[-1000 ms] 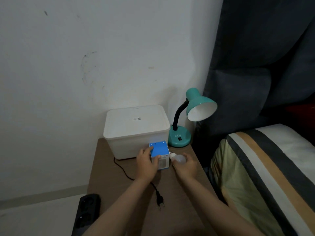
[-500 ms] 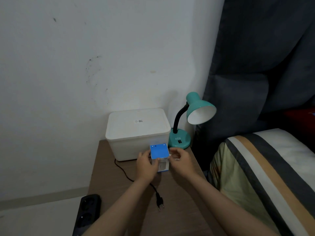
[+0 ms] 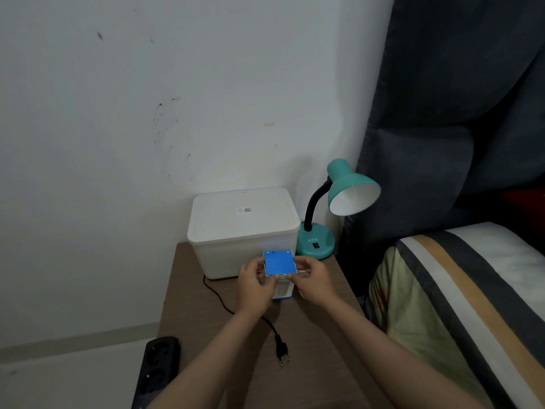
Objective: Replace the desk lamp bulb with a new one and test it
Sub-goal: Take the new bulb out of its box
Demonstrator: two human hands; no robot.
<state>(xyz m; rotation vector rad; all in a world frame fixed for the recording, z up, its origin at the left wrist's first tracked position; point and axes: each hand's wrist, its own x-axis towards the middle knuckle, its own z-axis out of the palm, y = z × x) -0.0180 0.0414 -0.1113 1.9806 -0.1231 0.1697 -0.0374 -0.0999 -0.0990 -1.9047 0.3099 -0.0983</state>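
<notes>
Gripping the blue bulb box [image 3: 279, 262] between our left hand [image 3: 256, 286] and right hand [image 3: 313, 283], fingers curled on its sides, above the wooden table [image 3: 309, 349]. Teal desk lamp [image 3: 333, 208] beyond right fingers; unplugged plug [image 3: 281, 351] below.

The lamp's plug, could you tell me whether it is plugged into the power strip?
No, the plug lies loose on the table, apart from the power strip on the floor.
</notes>
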